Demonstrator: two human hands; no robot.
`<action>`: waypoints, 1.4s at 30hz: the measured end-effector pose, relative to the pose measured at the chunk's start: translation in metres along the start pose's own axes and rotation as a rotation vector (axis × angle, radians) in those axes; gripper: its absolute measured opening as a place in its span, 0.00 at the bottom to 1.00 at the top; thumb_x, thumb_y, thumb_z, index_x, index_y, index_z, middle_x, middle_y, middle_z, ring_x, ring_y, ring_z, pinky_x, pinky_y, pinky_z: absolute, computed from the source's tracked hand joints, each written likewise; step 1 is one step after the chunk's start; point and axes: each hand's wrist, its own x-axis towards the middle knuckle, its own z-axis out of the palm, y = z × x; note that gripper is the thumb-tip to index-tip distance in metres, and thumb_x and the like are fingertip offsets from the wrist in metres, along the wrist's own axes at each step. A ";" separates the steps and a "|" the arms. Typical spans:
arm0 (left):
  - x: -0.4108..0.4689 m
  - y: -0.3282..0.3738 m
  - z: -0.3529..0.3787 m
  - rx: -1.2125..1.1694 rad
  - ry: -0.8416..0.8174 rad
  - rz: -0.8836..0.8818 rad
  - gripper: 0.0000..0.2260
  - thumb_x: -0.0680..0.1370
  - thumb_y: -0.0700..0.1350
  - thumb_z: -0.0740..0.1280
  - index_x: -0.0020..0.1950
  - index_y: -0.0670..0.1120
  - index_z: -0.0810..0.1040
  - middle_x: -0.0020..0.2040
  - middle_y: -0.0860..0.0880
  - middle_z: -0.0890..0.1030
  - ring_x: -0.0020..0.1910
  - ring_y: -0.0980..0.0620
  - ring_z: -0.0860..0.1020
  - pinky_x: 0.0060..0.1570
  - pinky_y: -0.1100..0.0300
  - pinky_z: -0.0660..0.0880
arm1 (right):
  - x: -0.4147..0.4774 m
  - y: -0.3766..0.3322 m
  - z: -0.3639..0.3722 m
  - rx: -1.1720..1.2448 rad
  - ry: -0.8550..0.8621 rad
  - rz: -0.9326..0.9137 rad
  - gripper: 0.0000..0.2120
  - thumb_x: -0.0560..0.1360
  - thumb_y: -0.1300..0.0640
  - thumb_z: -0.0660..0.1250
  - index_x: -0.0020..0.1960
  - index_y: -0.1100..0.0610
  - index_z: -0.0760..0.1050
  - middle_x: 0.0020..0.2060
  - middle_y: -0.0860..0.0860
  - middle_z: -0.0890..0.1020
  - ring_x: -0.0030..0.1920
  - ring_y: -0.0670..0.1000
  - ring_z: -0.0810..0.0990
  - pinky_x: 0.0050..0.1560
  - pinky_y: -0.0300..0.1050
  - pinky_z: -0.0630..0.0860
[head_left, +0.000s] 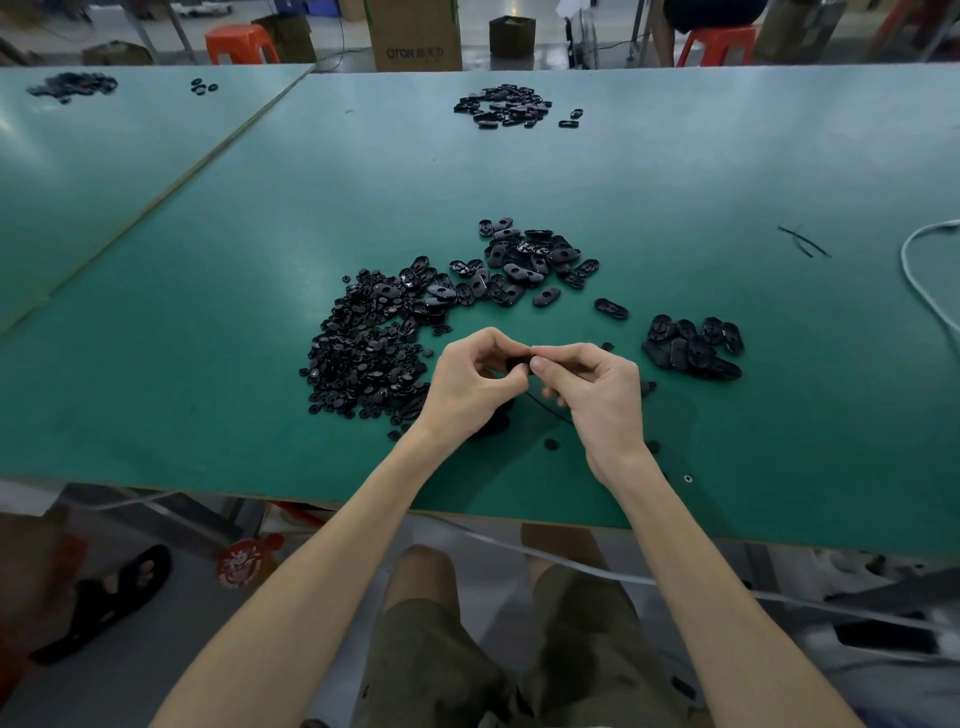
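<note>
Above the green table (208, 364), my left hand (475, 382) and my right hand (597, 384) meet and pinch one small black plastic part (521, 362) between their fingertips. Most of that part is hidden by the fingers. A thin black strand (545, 408) hangs below the hands. To the left lies a heap of small round black pieces (363, 353). Behind the hands spreads a pile of oval black shells (519, 265). A smaller stack of oval shells (693, 348) sits to the right.
Another pile of black parts (506, 106) lies far back on the table, and more (72, 85) on the adjoining table at left. A white cable (922, 270) loops at the right edge. Loose round pieces (550, 443) lie near my wrists. Cardboard boxes (415, 34) and orange stools stand beyond.
</note>
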 end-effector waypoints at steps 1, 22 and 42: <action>0.000 0.000 0.000 0.005 0.002 0.003 0.05 0.75 0.34 0.73 0.48 0.42 0.83 0.44 0.48 0.86 0.41 0.56 0.82 0.44 0.63 0.77 | 0.000 0.000 0.000 -0.003 -0.001 -0.001 0.06 0.75 0.65 0.77 0.49 0.56 0.87 0.35 0.49 0.87 0.32 0.45 0.80 0.35 0.35 0.74; 0.001 -0.001 -0.005 -0.202 -0.073 -0.034 0.06 0.76 0.34 0.75 0.52 0.42 0.85 0.48 0.47 0.88 0.48 0.53 0.85 0.51 0.63 0.80 | 0.001 0.000 -0.001 0.024 0.017 -0.008 0.05 0.76 0.65 0.76 0.48 0.55 0.86 0.36 0.50 0.87 0.34 0.46 0.81 0.36 0.35 0.75; 0.049 0.069 0.040 0.165 -0.117 0.151 0.06 0.76 0.38 0.75 0.51 0.46 0.86 0.43 0.55 0.86 0.42 0.60 0.83 0.49 0.67 0.78 | 0.000 -0.001 0.002 -0.047 0.033 -0.035 0.05 0.83 0.64 0.65 0.51 0.61 0.79 0.36 0.48 0.84 0.35 0.45 0.81 0.38 0.39 0.74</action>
